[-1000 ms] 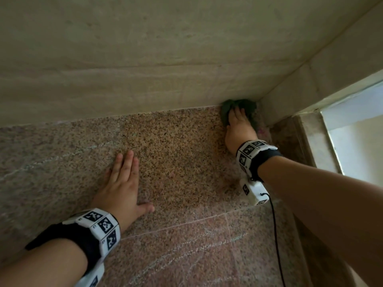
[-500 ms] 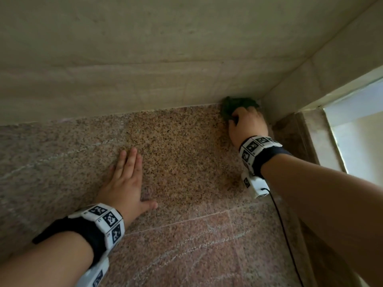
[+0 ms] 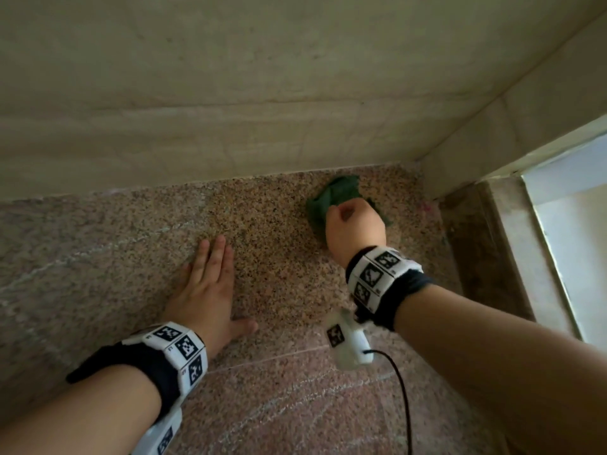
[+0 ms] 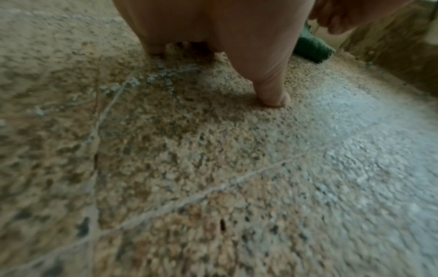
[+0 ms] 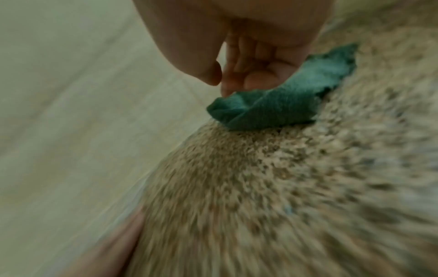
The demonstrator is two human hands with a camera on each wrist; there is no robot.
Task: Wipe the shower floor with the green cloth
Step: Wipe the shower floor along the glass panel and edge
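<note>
The green cloth [image 3: 331, 198] is bunched on the speckled granite shower floor [image 3: 269, 244], a short way out from the far right corner. My right hand [image 3: 354, 224] grips it with curled fingers; the right wrist view shows those fingers [image 5: 239, 75] bent over the cloth [image 5: 272, 105], which drags on the floor [image 5: 284, 187]. My left hand [image 3: 210, 284] lies flat on the floor to the left, fingers straight and together, thumb out. In the left wrist view the thumb [image 4: 270, 88] presses the stone and the cloth [image 4: 310, 49] shows behind it.
A beige wall [image 3: 230, 93] runs along the back and a second wall [image 3: 525, 126] meets it at the right corner. A dark stone kerb [image 3: 483, 251] and a pale threshold [image 3: 565, 244] border the floor on the right. A black cable [image 3: 404, 405] hangs from my right wrist.
My right hand curled from flat fingers into a grip on the cloth, then pulled it out of the corner toward me and leftward. My left hand stayed flat on the floor.
</note>
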